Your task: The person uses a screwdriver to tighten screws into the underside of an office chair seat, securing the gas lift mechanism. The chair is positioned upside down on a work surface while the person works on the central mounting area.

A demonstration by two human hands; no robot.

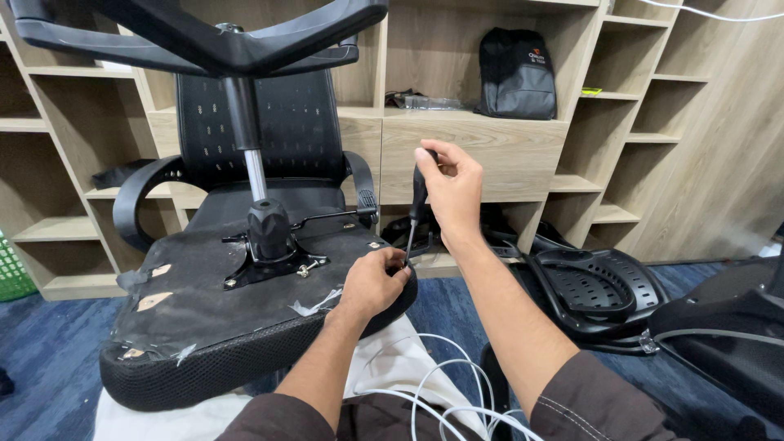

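Bright, even indoor light — soft shadows, sharp focus, slight wide-angle bending at edges.

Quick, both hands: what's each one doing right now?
Left hand: closed, pinching at the screwdriver tip on the seat underside.
Right hand: closed around the screwdriver handle.

The screwdriver tip is hidden behind the left grip. Above both grips, the chair base is cut off by the top edge.
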